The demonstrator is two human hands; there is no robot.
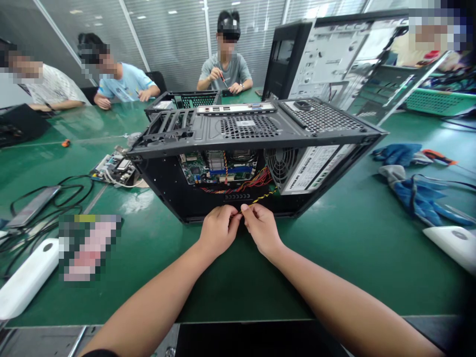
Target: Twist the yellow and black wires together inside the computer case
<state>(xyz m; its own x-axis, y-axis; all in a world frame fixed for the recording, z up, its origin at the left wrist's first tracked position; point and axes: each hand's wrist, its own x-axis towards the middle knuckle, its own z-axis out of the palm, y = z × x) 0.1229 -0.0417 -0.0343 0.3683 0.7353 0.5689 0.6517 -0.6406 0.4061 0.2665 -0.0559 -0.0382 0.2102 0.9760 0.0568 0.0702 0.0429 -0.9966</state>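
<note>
An open black computer case (pixel 238 131) lies on its side on the green table (pixel 334 248), its motherboard (pixel 208 166) and a bundle of red and orange wires (pixel 249 184) showing inside. A yellow-and-black twisted cable (pixel 262 197) runs out of the case toward me. My left hand (pixel 217 230) and my right hand (pixel 262 228) meet just in front of the case's lower edge, both pinched shut on the end of that cable. What sits at the cable's tip is hidden by my fingers.
Blue work gloves (pixel 420 196) and an orange-handled tool (pixel 441 157) lie at the right. A loose circuit board (pixel 115 168), black cables (pixel 48 198) and white devices (pixel 26 277) lie at the left. A second case (pixel 334 54) stands behind. Three people sit at the far side.
</note>
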